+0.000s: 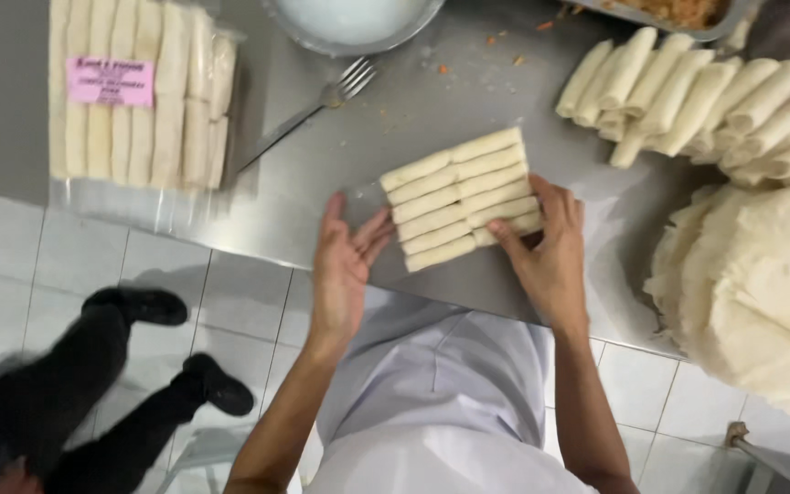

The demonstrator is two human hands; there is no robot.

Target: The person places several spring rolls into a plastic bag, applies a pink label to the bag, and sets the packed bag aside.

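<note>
Where the steel desk (322,183) reaches its far left corner, a clear plastic package of spring rolls (139,91) lies flat, the pale rolls packed side by side in long rows, with a small pink rectangular label (110,80) stuck near its top left. A loose flap of the clear wrapping hangs out past the package toward the desk's near edge. Beside it a metal fork (322,101) lies slantwise, tines toward a round steel bowl (354,23) at the far edge. At the right, a heap of loose spring rolls (697,101) fans out, and a tall stack of round pale wrappers (761,293) sits at the near right corner, overhanging the edge. A tray of filling (678,11) shows at the top.

Bare steel lies open between the package and the middle block, and between that block and the loose heap. The desk's near edge runs slantwise just under the wrists; beyond it is white tiled floor (11,274), where another person's dark legs and shoes (139,366) stand at the left.

In the middle, a neat block of spring rolls (459,197) lies in two columns. The left hand (345,265) is open, fingers spread, fingertips just beside the block's left end. The right hand (546,247) is open too, fingers laid flat against the block's near right corner, gripping nothing.
</note>
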